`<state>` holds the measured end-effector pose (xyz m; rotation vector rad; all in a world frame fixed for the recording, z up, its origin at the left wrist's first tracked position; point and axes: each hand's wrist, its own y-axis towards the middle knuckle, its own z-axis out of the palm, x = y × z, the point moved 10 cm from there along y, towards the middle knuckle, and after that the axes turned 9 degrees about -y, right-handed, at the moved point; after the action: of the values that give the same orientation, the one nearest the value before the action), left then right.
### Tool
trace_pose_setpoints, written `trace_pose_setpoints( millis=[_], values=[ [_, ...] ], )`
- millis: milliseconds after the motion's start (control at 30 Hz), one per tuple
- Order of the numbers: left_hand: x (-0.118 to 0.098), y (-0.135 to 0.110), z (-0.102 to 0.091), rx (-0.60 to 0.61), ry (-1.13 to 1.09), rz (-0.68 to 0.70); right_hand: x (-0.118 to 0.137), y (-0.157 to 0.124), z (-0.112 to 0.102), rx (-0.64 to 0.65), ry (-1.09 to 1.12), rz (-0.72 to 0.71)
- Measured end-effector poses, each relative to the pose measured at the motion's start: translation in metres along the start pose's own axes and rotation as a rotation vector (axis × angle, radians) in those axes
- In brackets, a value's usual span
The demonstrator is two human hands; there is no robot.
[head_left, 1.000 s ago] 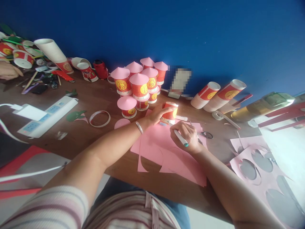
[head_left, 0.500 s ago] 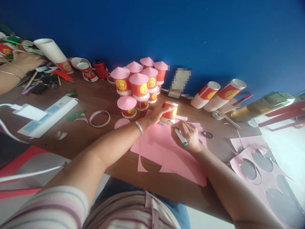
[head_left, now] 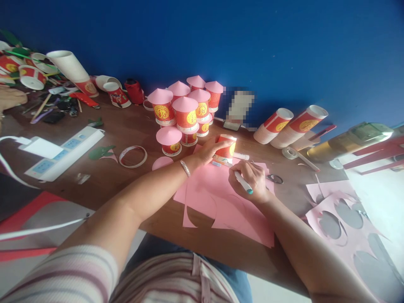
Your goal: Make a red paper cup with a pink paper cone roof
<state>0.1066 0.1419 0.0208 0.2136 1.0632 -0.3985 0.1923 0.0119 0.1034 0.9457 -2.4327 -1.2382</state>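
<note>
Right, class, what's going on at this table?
A person's left hand grips a red paper cup that stands on a pink paper sheet on the wooden table. The right hand holds a white marker, its tip pointing at the sheet near the cup's foot. Behind stands a stack of cone-lidded cups. Pink offcuts with round holes lie to the right.

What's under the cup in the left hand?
The red cup stands on pink paper, left hand around it, right hand holding a pen beside. Its inside and footprint are hidden.
</note>
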Motion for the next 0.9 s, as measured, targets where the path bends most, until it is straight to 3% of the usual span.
trace_pose_setpoints(
  millis=[900],
  values=[
    [-0.0046, -0.0040, -0.0030, -0.049, 0.073, 0.029, 0.0056, 0.0015, 0.0031, 0.037, 0.088, -0.034]
  ],
)
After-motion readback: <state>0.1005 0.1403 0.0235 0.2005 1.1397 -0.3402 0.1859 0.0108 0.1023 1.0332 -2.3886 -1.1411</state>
